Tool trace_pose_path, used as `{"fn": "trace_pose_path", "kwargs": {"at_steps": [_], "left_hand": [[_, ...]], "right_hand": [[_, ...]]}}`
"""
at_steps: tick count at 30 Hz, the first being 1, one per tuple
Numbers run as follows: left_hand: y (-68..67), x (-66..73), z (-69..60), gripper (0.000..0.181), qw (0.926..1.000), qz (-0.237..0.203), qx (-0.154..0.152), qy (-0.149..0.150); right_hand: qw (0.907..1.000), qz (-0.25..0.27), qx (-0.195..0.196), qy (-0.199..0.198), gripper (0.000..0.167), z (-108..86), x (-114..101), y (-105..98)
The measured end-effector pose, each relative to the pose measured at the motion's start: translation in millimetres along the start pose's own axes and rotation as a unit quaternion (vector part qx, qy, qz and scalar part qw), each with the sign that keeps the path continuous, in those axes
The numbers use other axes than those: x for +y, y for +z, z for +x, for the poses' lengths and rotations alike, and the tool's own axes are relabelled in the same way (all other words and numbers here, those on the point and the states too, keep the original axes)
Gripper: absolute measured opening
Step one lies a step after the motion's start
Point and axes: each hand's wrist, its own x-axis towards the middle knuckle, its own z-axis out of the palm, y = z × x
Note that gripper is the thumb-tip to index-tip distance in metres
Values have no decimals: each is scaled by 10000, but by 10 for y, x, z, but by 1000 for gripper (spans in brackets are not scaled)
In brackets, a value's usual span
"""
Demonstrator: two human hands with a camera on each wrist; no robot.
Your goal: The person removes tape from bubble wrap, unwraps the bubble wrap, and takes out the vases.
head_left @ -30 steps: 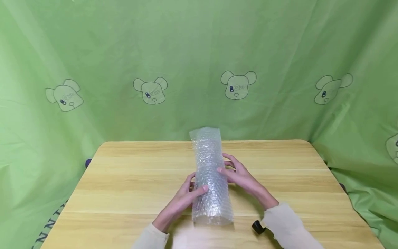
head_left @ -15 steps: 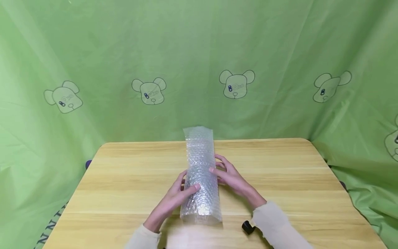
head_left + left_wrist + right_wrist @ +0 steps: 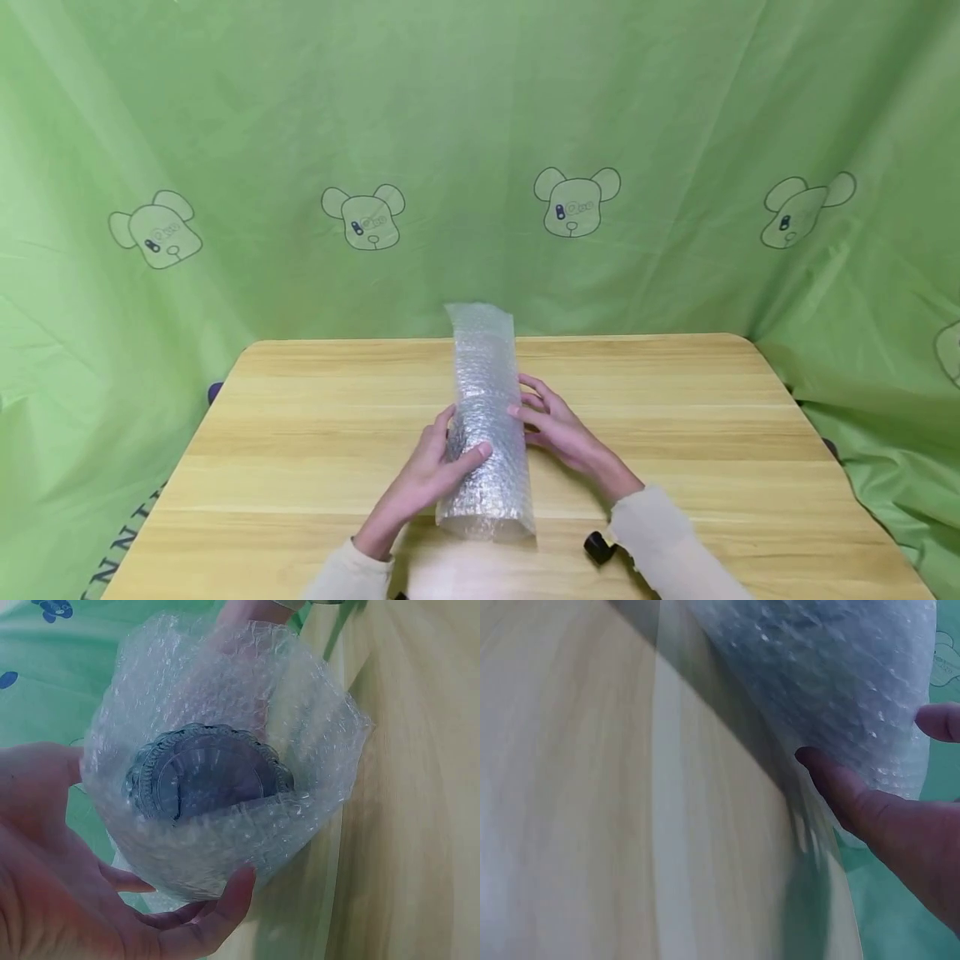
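A roll of clear bubble wrap lies lengthwise over the middle of the table, its far end reaching about the back edge. Inside it, the left wrist view shows a clear glass item with a scalloped round end; its full shape is hidden by the wrap. My left hand holds the roll's near left side, thumb on top and fingers curled around beneath. On the opposite side and farther up, my right hand grips the wrap between thumb and fingers.
The wooden table extends to both sides of the roll. A green curtain with printed bear heads hangs behind and at the sides. A small black object sits by the right sleeve.
The roll and both hands have shifted a little to the left since a second ago. In the last half second the left hand has moved slightly along the wrap.
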Motion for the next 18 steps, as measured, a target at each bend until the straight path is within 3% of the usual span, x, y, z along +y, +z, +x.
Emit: {"fn": "trace_pose_path", "kwargs": {"at_steps": [3,11,18], "left_hand": [[25,9,10,96,9995,290,83,29],[136,60,17,90,9982,569,158,43],[247,56,66,79,9988,309,236,292]], "right_hand": [[9998,-204,35,79,78,-21,-24,-50],[9980,-596,108,175,81,-144,-125,-171],[9962,-847,5,177,80,-225,-195,-246]]}}
